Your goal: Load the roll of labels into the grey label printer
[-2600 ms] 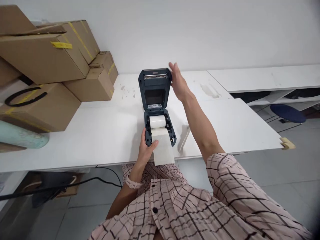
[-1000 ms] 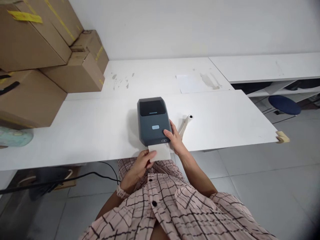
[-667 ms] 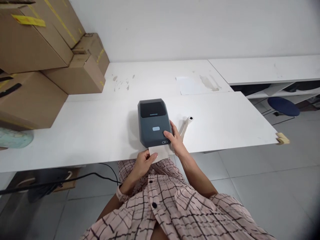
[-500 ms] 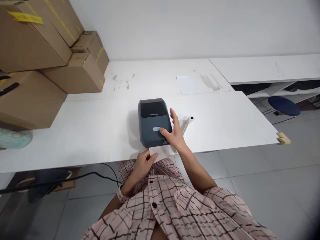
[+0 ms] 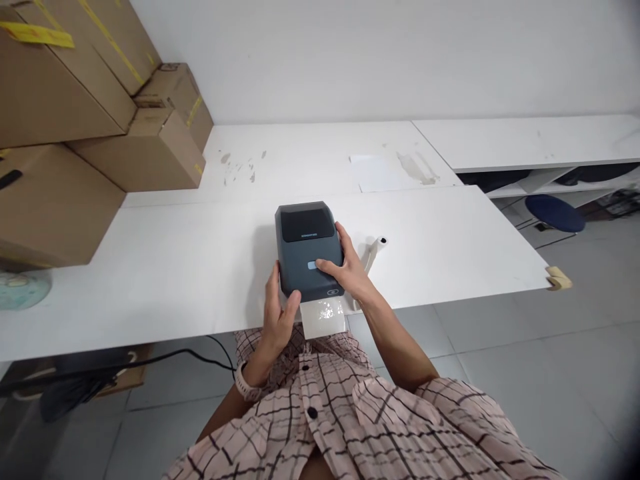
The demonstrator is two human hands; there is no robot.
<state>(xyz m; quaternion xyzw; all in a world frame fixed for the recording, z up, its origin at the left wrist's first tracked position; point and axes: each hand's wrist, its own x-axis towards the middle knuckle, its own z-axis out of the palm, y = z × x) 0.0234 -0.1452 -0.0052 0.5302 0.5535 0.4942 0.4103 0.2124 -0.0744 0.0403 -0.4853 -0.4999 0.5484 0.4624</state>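
A dark blue-grey label printer (image 5: 305,263) stands near the front edge of the white table, its black window facing up. White label paper (image 5: 323,320) with a shiny surface hangs out of its front, past the table edge. Against the printer's left side lies my left hand (image 5: 279,320), fingers along the side and thumb at the front corner. My right hand (image 5: 353,270) grips the right side, its thumb on the light-coloured button (image 5: 313,265). Just right of it a small white paper roll (image 5: 381,242) rests on the table, with a strip running toward the printer.
Cardboard boxes (image 5: 100,143) are stacked at the left, with a pale green object (image 5: 23,290) below them. A white sheet (image 5: 375,173) lies farther back on the table. A blue stool (image 5: 555,212) stands at the right, and a black cable (image 5: 187,353) hangs below the table.
My left hand has let go of the label paper and moved up to the printer's left side. My right fingers have closed onto the right side. The paper now hangs free.
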